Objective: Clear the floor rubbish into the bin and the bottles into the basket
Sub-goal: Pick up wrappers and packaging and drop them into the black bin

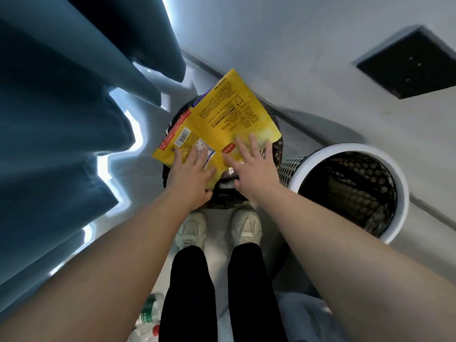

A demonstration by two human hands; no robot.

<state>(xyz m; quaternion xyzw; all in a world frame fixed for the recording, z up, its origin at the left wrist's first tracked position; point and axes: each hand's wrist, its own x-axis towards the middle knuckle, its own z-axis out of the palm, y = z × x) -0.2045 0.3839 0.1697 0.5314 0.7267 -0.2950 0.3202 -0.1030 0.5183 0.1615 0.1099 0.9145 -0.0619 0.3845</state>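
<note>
A large yellow snack bag (222,119) lies flat across the mouth of a dark bin (222,201) lined with a black sack, straight ahead of my feet. My left hand (191,172) presses on the bag's near left part with straight fingers. My right hand (251,166) presses on its near right part, fingers spread. To the right stands a mesh basket with a white rim (404,193). Two plastic bottles (148,314) lie on the floor at the lower left, behind my left leg.
Blue curtains (61,119) hang along the left side. A grey wall with a dark square panel (409,62) runs behind the bin and basket. My white shoes (192,230) stand right against the bin. A pale blue cloth (301,314) lies at the lower right.
</note>
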